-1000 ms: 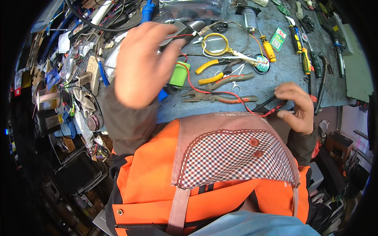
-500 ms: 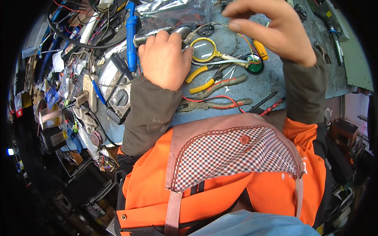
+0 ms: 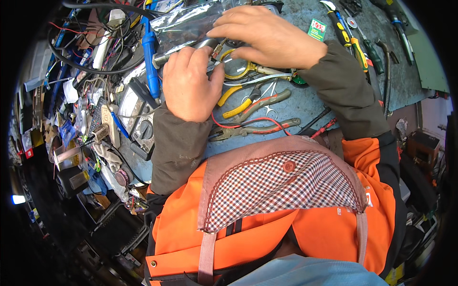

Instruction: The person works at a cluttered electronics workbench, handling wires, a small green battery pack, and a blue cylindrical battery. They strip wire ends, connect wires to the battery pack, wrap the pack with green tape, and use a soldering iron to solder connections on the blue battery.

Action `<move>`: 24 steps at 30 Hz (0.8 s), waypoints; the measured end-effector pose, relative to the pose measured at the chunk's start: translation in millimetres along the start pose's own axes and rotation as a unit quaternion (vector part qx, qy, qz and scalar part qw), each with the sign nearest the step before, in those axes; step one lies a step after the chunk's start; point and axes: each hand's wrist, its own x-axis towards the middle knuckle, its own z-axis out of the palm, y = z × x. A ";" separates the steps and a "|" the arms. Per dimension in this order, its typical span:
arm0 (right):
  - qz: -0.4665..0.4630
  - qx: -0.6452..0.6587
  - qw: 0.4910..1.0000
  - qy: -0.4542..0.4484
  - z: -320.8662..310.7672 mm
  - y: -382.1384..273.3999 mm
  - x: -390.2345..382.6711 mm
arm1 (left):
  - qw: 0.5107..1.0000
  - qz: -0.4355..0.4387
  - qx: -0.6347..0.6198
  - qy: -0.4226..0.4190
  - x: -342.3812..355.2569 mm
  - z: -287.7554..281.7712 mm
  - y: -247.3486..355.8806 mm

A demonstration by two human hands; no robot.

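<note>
My left hand (image 3: 190, 90) is closed over a silver metal cylinder (image 3: 161, 60) with a threaded-looking end, which lies across the bench. My right hand (image 3: 269, 40) hovers over the cylinder's right end, fingers stretched and thumb apart, holding nothing I can see. Between the two hands a small brass-coloured connector (image 3: 218, 48) shows near my left thumb. Under my right hand is a gold-rimmed round lens (image 3: 234, 70) with a thin handle, partly covered. A green round circuit board (image 3: 298, 78) peeks out beneath my right wrist.
Yellow-handled pliers (image 3: 234, 109) and grey-red pliers (image 3: 262, 127) lie in front of my hands. A blue pen-like tool (image 3: 150, 62) and an analog multimeter (image 3: 143, 126) are left. Screwdrivers (image 3: 361, 55) stand out at right. A clear plastic bag (image 3: 183, 26) lies behind; clutter fills the left.
My right hand has come down and to the left, from the raised spot at right to beside the cylinder. My left hand stays on the cylinder. The head view has shifted slightly.
</note>
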 end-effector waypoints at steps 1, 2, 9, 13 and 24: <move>0.011 -0.005 1.000 0.005 12.2 3.8 -4.0 | 1.000 0.009 -0.013 0.002 1.3 0.7 -0.9; 0.029 0.009 0.997 -0.067 17.7 8.0 -2.5 | 1.000 0.015 -0.023 0.003 1.5 0.6 -1.7; 0.031 0.044 0.998 -0.019 14.4 4.6 1.6 | 0.990 -0.091 -0.110 0.008 3.9 -12.6 15.6; 0.010 0.044 0.999 0.015 8.7 -4.3 2.2 | 0.966 -0.131 -0.220 -0.027 -3.9 -3.1 1.6; 0.013 0.089 0.996 0.027 6.9 -9.5 -2.8 | 0.895 -0.177 -0.408 -0.046 -3.4 -2.7 1.8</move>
